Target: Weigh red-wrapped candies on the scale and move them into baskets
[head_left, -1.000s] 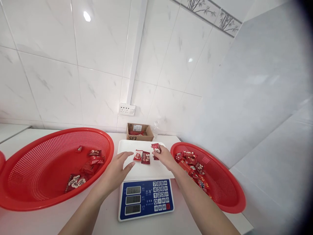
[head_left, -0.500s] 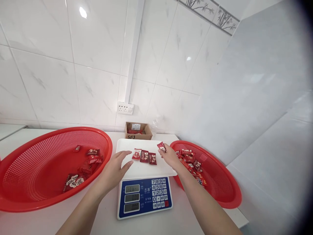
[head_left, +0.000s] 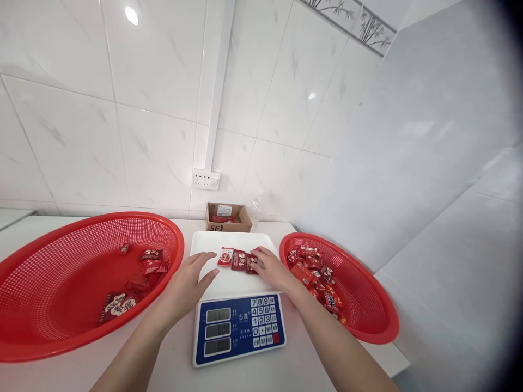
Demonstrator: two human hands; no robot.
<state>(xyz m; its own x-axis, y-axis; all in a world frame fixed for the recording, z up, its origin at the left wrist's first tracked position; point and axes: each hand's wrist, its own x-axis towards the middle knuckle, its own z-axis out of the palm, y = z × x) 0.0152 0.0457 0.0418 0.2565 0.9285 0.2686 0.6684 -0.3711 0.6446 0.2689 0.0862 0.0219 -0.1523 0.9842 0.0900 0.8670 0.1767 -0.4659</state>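
Note:
A digital scale [head_left: 239, 326] with a blue keypad panel carries a white weighing tray [head_left: 229, 283]. Three small red snack packets [head_left: 237, 259] lie in a row on the tray. My right hand [head_left: 272, 269] is down on the tray at the right end of that row, fingers curled over a red packet [head_left: 250, 263] and touching it. My left hand [head_left: 190, 279] hovers over the tray's left edge, fingers spread and holding nothing, a little left of the row.
A large red mesh basket [head_left: 49, 332] on the left holds several red packets [head_left: 143, 272]. A smaller red basket [head_left: 373, 321] on the right holds several more. A small cardboard box [head_left: 224, 218] stands against the tiled wall under a power socket [head_left: 205, 179]. The counter edge runs at right.
My right hand, which held a red packet up near the right basket, has come down left onto the tray beside the row. A third packet appeared on the tray. The left hand barely moved.

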